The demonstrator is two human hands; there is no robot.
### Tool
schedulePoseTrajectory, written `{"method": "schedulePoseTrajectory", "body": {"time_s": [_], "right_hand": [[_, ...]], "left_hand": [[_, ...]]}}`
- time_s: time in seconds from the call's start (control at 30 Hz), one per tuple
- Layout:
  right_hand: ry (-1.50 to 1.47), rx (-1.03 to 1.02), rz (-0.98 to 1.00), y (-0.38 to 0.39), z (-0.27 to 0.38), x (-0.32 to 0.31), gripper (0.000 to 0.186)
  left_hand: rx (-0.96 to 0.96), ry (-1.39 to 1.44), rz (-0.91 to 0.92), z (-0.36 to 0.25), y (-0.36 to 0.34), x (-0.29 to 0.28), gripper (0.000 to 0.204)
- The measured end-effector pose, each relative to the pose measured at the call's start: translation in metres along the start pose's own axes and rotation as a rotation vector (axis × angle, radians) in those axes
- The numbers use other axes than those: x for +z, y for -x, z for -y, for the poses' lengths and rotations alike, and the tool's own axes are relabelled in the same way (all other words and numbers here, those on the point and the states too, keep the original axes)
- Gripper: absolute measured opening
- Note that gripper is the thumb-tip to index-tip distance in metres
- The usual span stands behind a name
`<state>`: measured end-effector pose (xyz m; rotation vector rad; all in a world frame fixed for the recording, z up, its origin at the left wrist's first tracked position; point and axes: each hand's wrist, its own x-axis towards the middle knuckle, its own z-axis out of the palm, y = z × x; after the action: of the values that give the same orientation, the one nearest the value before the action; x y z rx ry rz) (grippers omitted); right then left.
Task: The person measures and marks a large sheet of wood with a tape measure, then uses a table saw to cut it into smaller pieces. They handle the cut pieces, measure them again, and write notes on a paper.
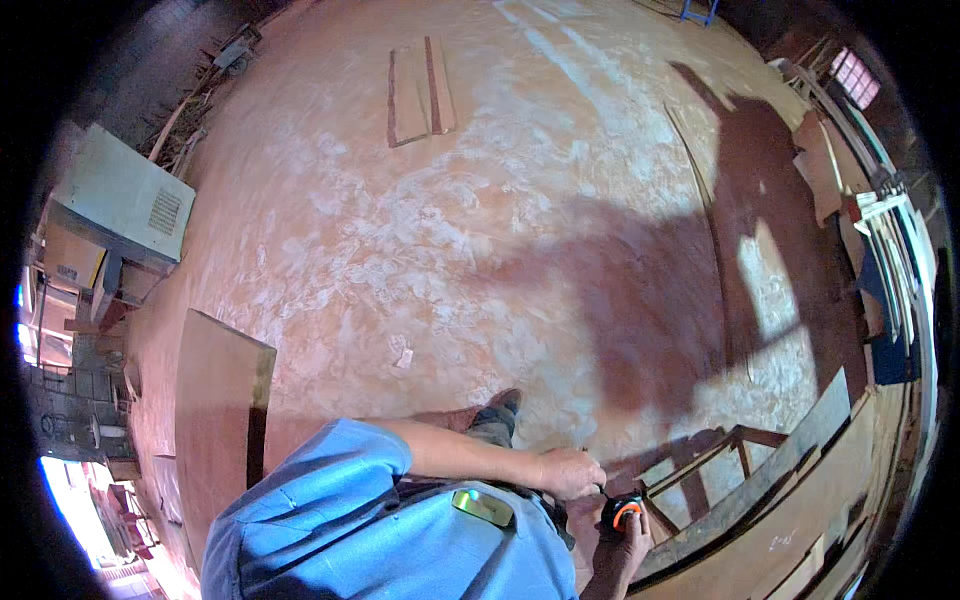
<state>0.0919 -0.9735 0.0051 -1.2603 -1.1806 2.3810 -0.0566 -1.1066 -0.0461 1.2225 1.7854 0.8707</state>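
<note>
1. The black-and-orange tape measure [620, 512] is in my right hand [634, 543], fingers closed around it.
2. My left hand [570, 473] is just beside it, fingers curled; I can't tell whether they grip anything.
3. Right of these stands a wooden frame [762, 436]; boards [408, 100] lie on the floor [320, 270] ahead.

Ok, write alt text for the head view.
Someone in a blue shirt holds what looks like a black-and-orange tape measure in the right hand, the left hand close by. Boards lie on the floor ahead.
</note>
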Motion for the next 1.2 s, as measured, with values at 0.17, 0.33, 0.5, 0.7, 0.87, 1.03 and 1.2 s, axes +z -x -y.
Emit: {"method": "schedulePoseTrajectory", "body": {"time_s": [0.17, 0.33, 0.5, 0.7, 0.87, 1.03, 1.2], "right_hand": [[0.036, 0.062, 0.136, -0.027, -0.003, 0.062, 0.038], [-0.018, 0.041, 0.268, -0.055, 0.014, 0.091, 0.045], [-0.086, 0.090, 0.368, -0.094, 0.036, 0.093, 0.033], [-0.221, 0.142, 0.263, -0.169, 0.077, 0.085, 0.036], [-0.219, 0.105, 0.328, -0.204, 0.127, 0.078, 0.045], [-0.395, 0.122, 0.326, -0.241, 0.178, 0.068, 0.044], [-0.451, 0.201, 0.075, -0.289, 0.203, 0.062, 0.047]], "left_hand": [[-0.094, 0.008, -0.083, 0.027, 0.010, -0.070, 0.022], [-0.130, 0.119, -0.170, 0.023, -0.009, -0.100, 0.019], [-0.063, 0.196, -0.278, 0.022, -0.051, -0.115, 0.018], [0.218, -0.065, -0.395, 0.012, -0.129, -0.161, 0.021], [0.249, -0.108, -0.456, -0.012, -0.182, -0.194, 0.033], [0.370, -0.104, -0.413, -0.026, -0.247, -0.222, 0.041], [0.438, -0.099, -0.221, -0.016, -0.324, -0.260, 0.046]]}}
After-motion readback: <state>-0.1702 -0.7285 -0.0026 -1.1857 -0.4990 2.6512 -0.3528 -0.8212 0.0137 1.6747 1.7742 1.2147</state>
